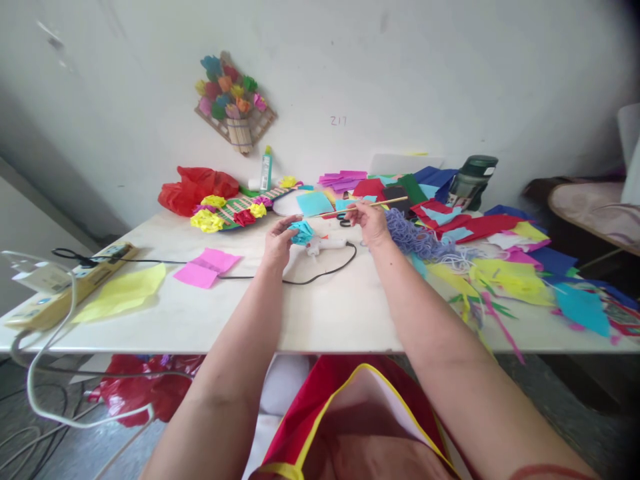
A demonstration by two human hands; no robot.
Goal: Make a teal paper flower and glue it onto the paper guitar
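Over the middle of the table, my left hand [279,241] is closed on a crumpled light-blue paper flower [301,233]. My right hand [369,222], to its right, pinches a thin wooden stick [393,201]. The stick slants from upper right down toward the flower; I cannot tell whether its tip touches the paper. Just below and between the hands lies a white glue gun [327,245] with a black cord. Black-handled scissors [343,219] lie partly hidden behind my right hand.
To the right are a tangle of purple yarn [415,235], many coloured paper pieces [515,280] and a dark green bottle [471,183]. A power strip [70,287], yellow paper [123,293] and pink paper [207,268] lie left. Behind are a flower-decorated craft [235,212] and red bag [197,190].
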